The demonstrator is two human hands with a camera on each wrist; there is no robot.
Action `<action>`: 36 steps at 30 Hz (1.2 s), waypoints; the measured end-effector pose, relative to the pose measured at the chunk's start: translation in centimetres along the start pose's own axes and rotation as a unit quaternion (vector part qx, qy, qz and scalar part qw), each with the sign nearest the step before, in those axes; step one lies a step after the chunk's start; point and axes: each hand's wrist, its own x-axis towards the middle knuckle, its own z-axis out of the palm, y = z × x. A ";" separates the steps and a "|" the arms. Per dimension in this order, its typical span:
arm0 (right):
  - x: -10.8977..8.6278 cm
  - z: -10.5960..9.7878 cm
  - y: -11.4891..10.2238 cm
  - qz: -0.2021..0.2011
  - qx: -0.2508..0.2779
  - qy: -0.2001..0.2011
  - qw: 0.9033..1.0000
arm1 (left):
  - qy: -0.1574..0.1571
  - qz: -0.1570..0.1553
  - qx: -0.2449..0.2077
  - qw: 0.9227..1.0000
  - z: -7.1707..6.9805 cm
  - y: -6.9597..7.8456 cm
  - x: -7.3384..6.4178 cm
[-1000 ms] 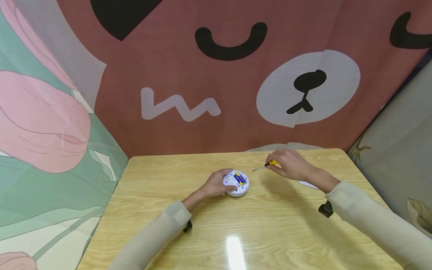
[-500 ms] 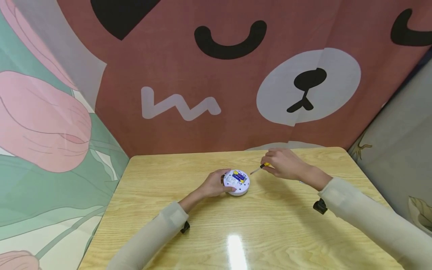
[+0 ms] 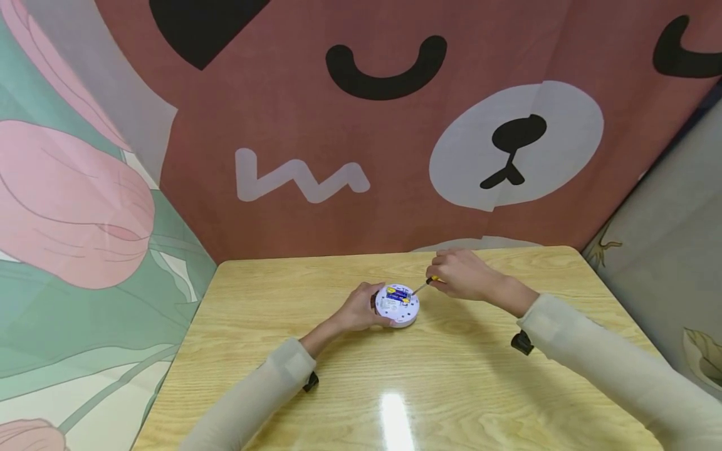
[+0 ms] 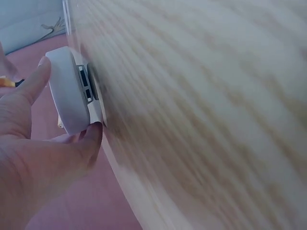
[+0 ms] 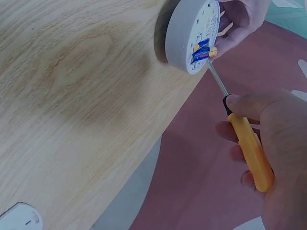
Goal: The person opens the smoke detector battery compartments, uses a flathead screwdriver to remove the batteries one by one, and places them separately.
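Observation:
A round white battery-powered device (image 3: 399,314) is tilted just above or on the table, its back facing up; cannot tell if it touches. My left hand (image 3: 356,309) grips its left edge, thumb in front and fingers behind. Blue and yellow batteries (image 5: 204,52) sit in its open compartment. My right hand (image 3: 464,275) holds a screwdriver with a yellow handle (image 5: 250,152) and black collar. The metal shaft (image 5: 218,79) points at the batteries, its tip at the compartment's edge. A dark slotted opening (image 4: 85,84) shows on the device's side in the left wrist view.
A flat white piece (image 5: 21,218), perhaps the cover, lies on the wooden table (image 3: 316,401) and is cut off by the right wrist view's edge. Behind the table hangs a printed bear curtain (image 3: 293,213); floral curtains (image 3: 186,250) stand at the sides.
My right hand has moved left with the screwdriver, bringing its tip from beside the device onto the battery area. My left hand keeps its hold; the device has turned slightly.

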 end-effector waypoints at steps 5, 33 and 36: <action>0.4 -0.1 -0.2 -0.006 -0.009 -0.008 1.000 | 0.011 0.000 -0.010 1.000 0.2 0.0 0.0; 3.0 0.1 -0.8 -0.012 -0.047 -0.091 0.995 | 0.058 -0.025 -0.008 0.998 1.3 0.7 0.1; 3.5 -0.1 -0.9 -0.018 -0.051 -0.101 0.993 | 0.060 -0.028 -0.003 0.998 1.3 0.6 0.3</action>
